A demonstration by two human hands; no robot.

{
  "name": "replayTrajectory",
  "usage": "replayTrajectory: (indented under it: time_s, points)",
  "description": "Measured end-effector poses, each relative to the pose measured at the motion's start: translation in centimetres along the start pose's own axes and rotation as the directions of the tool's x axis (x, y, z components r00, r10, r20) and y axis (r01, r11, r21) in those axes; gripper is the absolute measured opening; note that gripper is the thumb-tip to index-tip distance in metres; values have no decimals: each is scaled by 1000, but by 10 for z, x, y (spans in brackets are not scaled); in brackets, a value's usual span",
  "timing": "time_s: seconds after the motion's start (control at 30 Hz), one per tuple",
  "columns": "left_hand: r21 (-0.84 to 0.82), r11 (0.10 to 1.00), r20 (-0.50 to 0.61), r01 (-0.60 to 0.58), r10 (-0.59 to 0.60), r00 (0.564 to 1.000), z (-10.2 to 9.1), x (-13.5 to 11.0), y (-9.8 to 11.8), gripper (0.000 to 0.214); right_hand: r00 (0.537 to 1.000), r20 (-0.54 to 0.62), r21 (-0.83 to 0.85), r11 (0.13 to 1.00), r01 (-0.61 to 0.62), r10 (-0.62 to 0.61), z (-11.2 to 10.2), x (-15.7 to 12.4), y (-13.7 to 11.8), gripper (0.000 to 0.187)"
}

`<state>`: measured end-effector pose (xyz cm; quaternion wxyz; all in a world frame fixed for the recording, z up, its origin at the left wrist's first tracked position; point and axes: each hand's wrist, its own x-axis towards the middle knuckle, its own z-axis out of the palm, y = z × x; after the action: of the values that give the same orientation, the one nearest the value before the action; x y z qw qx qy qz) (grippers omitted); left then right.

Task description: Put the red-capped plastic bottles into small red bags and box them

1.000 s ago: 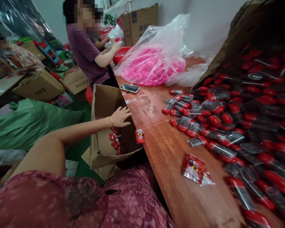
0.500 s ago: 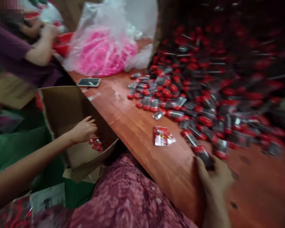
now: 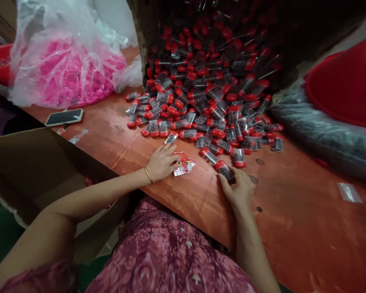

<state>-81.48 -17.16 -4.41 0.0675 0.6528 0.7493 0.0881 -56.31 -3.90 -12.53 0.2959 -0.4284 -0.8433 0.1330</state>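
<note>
My left hand (image 3: 162, 163), with a gold bangle at the wrist, lies over the table with its fingers stretched out. Its fingertips reach the left edge of a shiny red and silver packet (image 3: 185, 164) lying flat. To the right, my right hand (image 3: 240, 186) has its thumb and fingers around a small clear container with a red cap (image 3: 223, 169), low at the table top. This container is at the near edge of a big heap of similar red-capped containers (image 3: 198, 101), which spills out of a dark, tipped carton.
An open cardboard box (image 3: 33, 162) stands below the table's left edge. A phone (image 3: 64, 117) and a clear bag of pink pieces (image 3: 76, 77) are on the left. At right are a red basin (image 3: 347, 85), a dark plastic-wrapped bundle (image 3: 326, 138) and a small clear bag (image 3: 349, 192).
My left hand has moved from over the cardboard box to the packet on the table. The view has swung right. My right hand stays at the red-capped container.
</note>
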Motion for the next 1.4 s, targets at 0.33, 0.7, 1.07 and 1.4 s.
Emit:
replayTrajectory:
  time_s: [0.33, 0.7, 1.07, 1.4]
  points:
    - [-89, 980, 32, 175, -173, 984, 20, 9, -5, 26, 999, -52, -4, 1000, -14, 14, -1, -1, -2, 44]
    - [-94, 996, -292, 10, -37, 956, -19, 9, 30, 29, 969, 211, 732, 636, -245, 132, -4, 17, -123, 36]
    - [-800, 536, 127, 268, -284, 950, -5, 20, 65, 48, 926, 65, 762, 580, -287, 372, 4, 9, -107, 34]
    - [-960, -178, 276, 216, -484, 830, 8, -6, 82, 35, 976, 97, 656, 725, -211, 196, 4, -10, -128, 27]
